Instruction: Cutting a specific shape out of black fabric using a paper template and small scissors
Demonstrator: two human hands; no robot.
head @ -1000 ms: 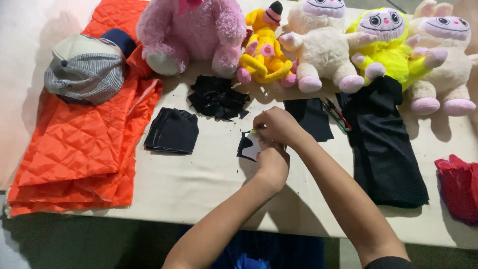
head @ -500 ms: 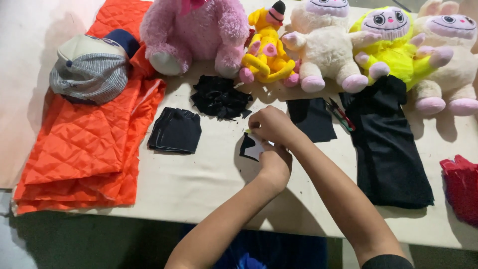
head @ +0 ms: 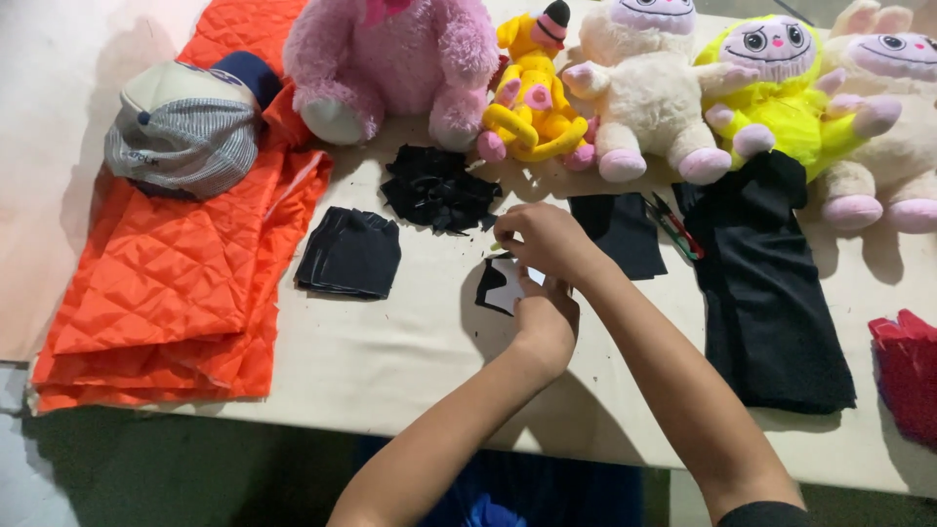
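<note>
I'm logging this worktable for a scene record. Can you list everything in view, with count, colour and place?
table: one, cream, under everything
quilted fabric: one folded stack, orange, left
caps: two stacked, striped grey over navy, on the quilted fabric
plush toys: five, one pink, one small yellow, one cream, one yellow-green, one cream-pink, along the far edge
folded cloth: one, black, centre-left
scrap pile: one, black, before the pink toy
long cloth: one, black, right
snips: one, red-handled, beside the long cloth
red fabric: one, right edge
small piece: one, black and white, under the hands
left hand: on the small piece
right hand: pinching above it
</note>
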